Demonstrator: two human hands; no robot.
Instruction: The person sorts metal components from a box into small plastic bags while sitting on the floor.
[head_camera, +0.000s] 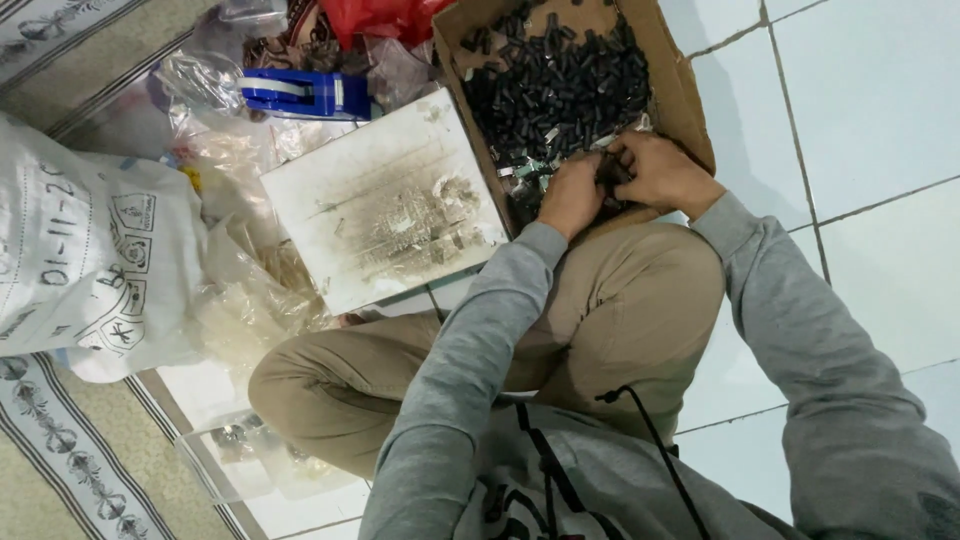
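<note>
Both hands sit at the near end of the cardboard box: left hand and right hand curled together, pinching small black parts between them.

Home floor: tiles, patterned mat

I can't see what my left hand and right hand pinch: fingertips buried among the small black parts at centre top. Parts too small to identify. Cardboard box cut off by top edge. Red bag upper middle cropped. White sack runs off left edge. Clear tray contents lower left too blurred to tell.
</note>
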